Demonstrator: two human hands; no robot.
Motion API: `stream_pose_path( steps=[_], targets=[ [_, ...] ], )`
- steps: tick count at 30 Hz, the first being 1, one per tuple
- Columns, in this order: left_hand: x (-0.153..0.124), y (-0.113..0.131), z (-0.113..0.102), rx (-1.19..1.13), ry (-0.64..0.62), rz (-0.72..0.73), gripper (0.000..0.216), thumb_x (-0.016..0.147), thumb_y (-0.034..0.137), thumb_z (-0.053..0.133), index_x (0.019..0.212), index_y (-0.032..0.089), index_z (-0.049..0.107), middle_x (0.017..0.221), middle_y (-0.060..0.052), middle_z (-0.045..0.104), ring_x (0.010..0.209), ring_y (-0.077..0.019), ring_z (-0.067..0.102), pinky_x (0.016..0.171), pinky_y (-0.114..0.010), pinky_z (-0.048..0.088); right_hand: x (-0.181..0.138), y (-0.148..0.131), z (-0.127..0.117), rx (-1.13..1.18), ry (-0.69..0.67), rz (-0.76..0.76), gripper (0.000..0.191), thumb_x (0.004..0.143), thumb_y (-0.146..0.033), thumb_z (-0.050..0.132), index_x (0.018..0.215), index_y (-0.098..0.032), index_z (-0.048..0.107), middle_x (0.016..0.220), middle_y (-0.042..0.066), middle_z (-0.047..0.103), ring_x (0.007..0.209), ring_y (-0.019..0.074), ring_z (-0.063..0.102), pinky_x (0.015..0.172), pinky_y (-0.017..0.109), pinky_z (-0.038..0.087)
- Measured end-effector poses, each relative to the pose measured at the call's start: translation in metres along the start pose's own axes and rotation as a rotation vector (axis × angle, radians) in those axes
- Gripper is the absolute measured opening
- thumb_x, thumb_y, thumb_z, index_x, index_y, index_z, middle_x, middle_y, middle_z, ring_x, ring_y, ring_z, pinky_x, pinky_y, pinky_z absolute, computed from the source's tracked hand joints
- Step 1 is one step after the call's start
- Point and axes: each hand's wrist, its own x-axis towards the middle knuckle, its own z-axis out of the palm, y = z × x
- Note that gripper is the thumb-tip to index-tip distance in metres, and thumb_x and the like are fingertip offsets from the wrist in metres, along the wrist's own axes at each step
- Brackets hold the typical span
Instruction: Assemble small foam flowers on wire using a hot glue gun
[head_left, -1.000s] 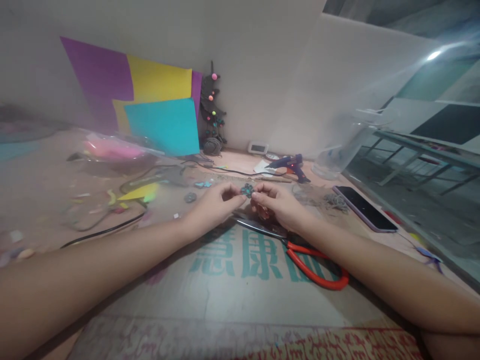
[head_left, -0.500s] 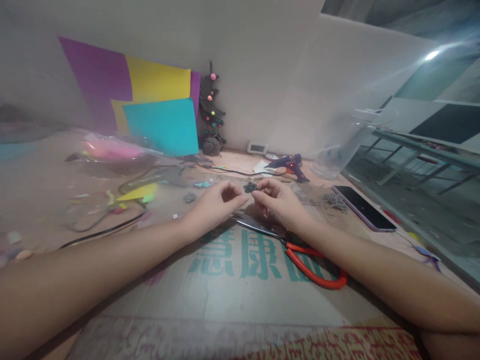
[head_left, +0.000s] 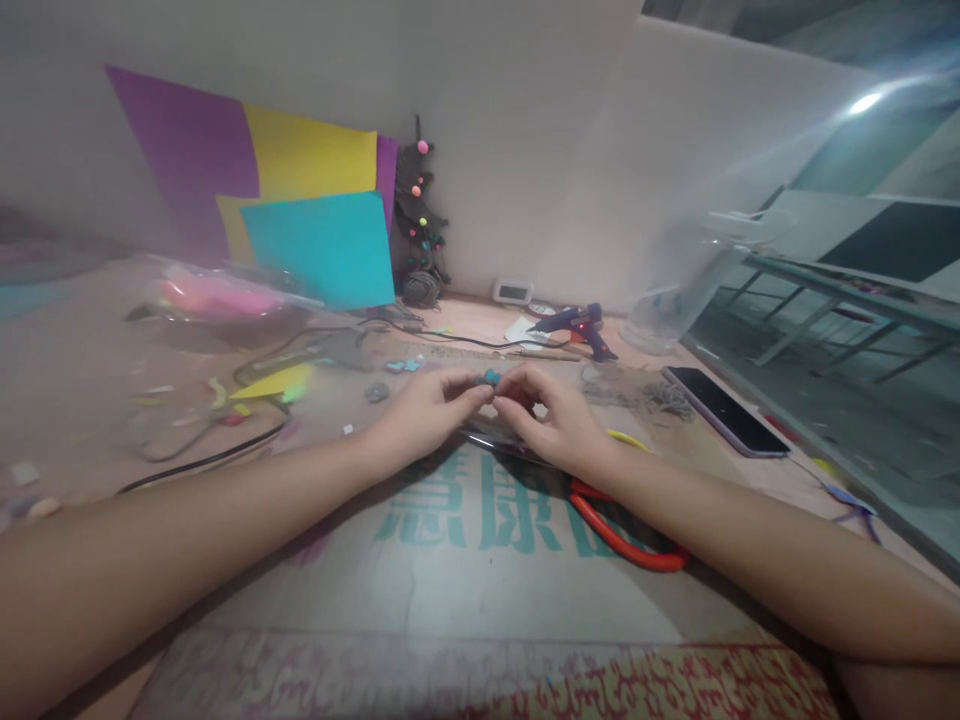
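Observation:
A small flower-shaped piece [head_left: 490, 377], with teal showing on it, sits between the fingertips of both hands. My left hand [head_left: 424, 412] pinches its left side with thumb and index finger. From the other side my right hand [head_left: 559, 415] grips it, fingers curled. Beneath the hands lie large scissors [head_left: 626, 552] with red handles; the right wrist covers part of them. On the board left of my left hand rest a grey flower-shaped piece [head_left: 376, 392] and several teal bits [head_left: 405, 365].
A glue gun [head_left: 577, 325] with a red light lies behind the hands. A phone [head_left: 724, 410] and tangled grey cord [head_left: 667, 400] are at right. Coloured sheets [head_left: 319, 250] and a dark tree decoration [head_left: 421, 220] stand at the wall. A black cable [head_left: 210, 463] runs at left.
The flower-shaped piece has shifted slightly left and turned, showing teal instead of dark grey. Both hands have closed in around it, the right moving a little left.

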Motion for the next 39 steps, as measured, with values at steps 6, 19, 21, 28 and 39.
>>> stream_pose_path(
  steps=[6,19,21,28,39],
  targets=[
    [0.000,0.002,-0.001,-0.011,0.041,-0.064,0.026,0.087,0.040,0.058,0.080,0.017,0.068,0.075,0.001,0.068,0.071,-0.0158,0.061,0.064,-0.025,0.044,0.004,0.000,0.000,0.142,0.133,0.106,0.021,0.090,-0.039,0.058,0.089,-0.021,0.049,0.076,-0.001,0.056,0.064,0.0119,0.053,0.057,0.025,0.040],
    [0.000,-0.003,0.001,-0.078,0.081,-0.053,0.030,0.090,0.044,0.057,0.096,0.017,0.069,0.087,-0.003,0.071,0.078,-0.0168,0.064,0.071,-0.027,0.047,0.010,0.003,-0.002,0.199,0.089,0.210,0.020,0.087,-0.036,0.060,0.079,-0.018,0.057,0.067,-0.002,0.061,0.057,0.0100,0.053,0.054,0.024,0.042],
    [0.000,-0.001,0.001,-0.066,0.067,-0.049,0.028,0.089,0.041,0.058,0.096,0.016,0.069,0.088,-0.003,0.072,0.081,-0.0173,0.064,0.073,-0.027,0.047,0.010,0.003,-0.002,0.210,0.092,0.203,0.020,0.086,-0.036,0.061,0.079,-0.018,0.057,0.067,-0.002,0.061,0.057,0.0100,0.055,0.055,0.024,0.042],
    [-0.002,0.007,0.001,-0.046,0.124,-0.084,0.020,0.087,0.035,0.059,0.089,0.016,0.066,0.085,-0.002,0.070,0.079,-0.0169,0.064,0.074,-0.027,0.047,0.010,0.002,0.001,0.412,0.025,0.245,0.047,0.075,-0.034,0.074,0.109,-0.022,0.045,0.077,-0.005,0.063,0.052,0.0091,0.053,0.048,0.023,0.040],
    [-0.001,0.010,0.001,0.018,0.189,-0.126,0.018,0.085,0.032,0.059,0.078,0.016,0.060,0.075,0.000,0.063,0.072,-0.0158,0.059,0.069,-0.028,0.044,0.006,0.003,-0.001,0.340,0.096,0.116,0.034,0.091,-0.026,0.055,0.123,-0.020,0.047,0.069,-0.004,0.062,0.053,0.0088,0.048,0.051,0.023,0.037]
  ],
)
